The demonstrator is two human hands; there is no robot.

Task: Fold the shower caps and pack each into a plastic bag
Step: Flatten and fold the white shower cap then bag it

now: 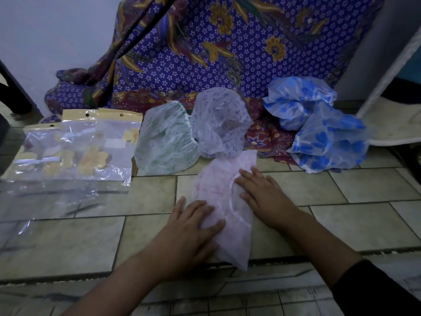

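Note:
A pink-printed shower cap lies folded into a long strip on the tiled floor. My left hand presses flat on its near left part. On its right edge my right hand rests with straight fingers. Behind it lie a green-printed cap and a pale lilac cap. Two blue-flowered caps sit crumpled at the right. Clear plastic bags with yellow header cards lie at the left; some hold yellow-flowered caps.
A purple floral cloth hangs behind the caps and spills onto the floor. A loose clear bag lies flat at the front left. A pale mat lies at the far right. A step edge crosses the floor near me.

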